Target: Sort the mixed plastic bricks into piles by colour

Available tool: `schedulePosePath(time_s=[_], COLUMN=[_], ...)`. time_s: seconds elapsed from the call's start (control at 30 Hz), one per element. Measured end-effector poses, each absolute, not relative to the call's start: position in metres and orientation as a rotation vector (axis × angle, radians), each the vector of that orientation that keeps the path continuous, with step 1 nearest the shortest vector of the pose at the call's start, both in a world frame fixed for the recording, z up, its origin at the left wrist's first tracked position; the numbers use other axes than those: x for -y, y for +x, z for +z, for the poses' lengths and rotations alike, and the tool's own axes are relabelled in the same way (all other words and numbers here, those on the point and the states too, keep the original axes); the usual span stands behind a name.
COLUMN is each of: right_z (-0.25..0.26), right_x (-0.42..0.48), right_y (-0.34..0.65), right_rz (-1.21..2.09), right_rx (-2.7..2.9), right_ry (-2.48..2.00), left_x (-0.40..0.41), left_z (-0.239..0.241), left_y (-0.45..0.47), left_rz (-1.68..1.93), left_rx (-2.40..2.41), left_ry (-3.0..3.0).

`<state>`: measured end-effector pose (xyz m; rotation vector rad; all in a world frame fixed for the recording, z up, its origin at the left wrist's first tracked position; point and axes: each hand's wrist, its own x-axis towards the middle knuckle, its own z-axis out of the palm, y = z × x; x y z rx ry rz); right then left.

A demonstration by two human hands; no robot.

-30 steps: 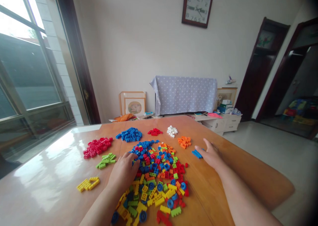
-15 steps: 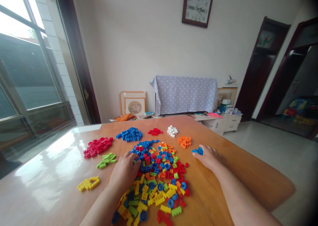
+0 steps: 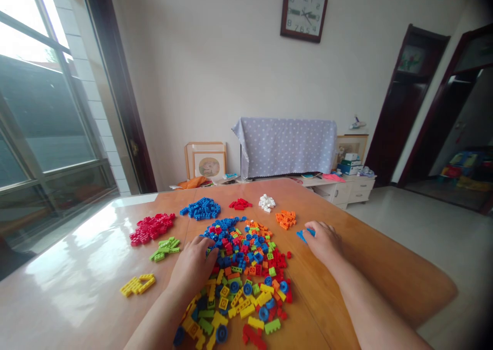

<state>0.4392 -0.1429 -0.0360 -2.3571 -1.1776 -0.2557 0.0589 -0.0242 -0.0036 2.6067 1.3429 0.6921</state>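
A mixed pile of toy bricks (image 3: 242, 304) in blue, red, yellow, orange and green spreads over the middle of the wooden table (image 3: 323, 304). At its left edge rests my left hand (image 3: 197, 256), thumb and index finger apart beside blue bricks, its other fingers partly hidden. To the right of the pile, my right hand (image 3: 324, 241) is low over the tabletop, its thumb and fingers closed around small blue toy bricks (image 3: 305, 235). My fingers partly cover these blue pieces, so their exact shape is unclear.
Sorted groups lie around the pile: blue bricks (image 3: 201, 209), dark pink bricks (image 3: 152, 229), green bricks (image 3: 165, 249), yellow bricks (image 3: 137, 285), red bricks (image 3: 241, 204), white bricks (image 3: 267, 202) and orange bricks (image 3: 285, 219). A low white cabinet (image 3: 348, 192) stands beyond the table.
My right hand has turned slightly and its fingers have shifted over the blue bricks, which now look flatter and lower. My left hand stays in place.
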Motion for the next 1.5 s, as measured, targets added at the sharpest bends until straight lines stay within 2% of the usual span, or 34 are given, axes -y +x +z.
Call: schedulePosePath(time_s=[0.17, 0.3, 0.63, 0.93, 1.23, 1.5], right_z=[-0.034, -0.027, -0.039, -0.043, -0.027, -0.034], right_x=[0.149, 0.159, 0.2, 0.209, 0.22, 0.205], right_y=[0.444, 0.44, 0.334, 0.312, 0.3, 0.299], right_rz=[-0.355, -0.232, 0.04, -0.061, -0.15, 0.162], right_rx=[1.042, 0.991, 1.444, 1.506, 1.755, 1.989], right_ry=[-2.268, -2.262, -2.066, -2.055, -1.824, -1.91], left_x=[0.024, 0.023, 0.018, 0.011, 0.015, 0.03], left_z=[-0.004, -0.001, -0.002, -0.008, -0.026, -0.032], left_y=[0.058, 0.055, 0.045, 0.034, 0.045, 0.057], left_rz=[0.704, 0.719, 0.797, 0.871, 0.718, 0.434], left_rx=[-1.34, -1.346, -1.386, -1.577, -1.554, -1.482], left_ry=[2.583, 2.602, 2.576, 2.311, 2.351, 2.453])
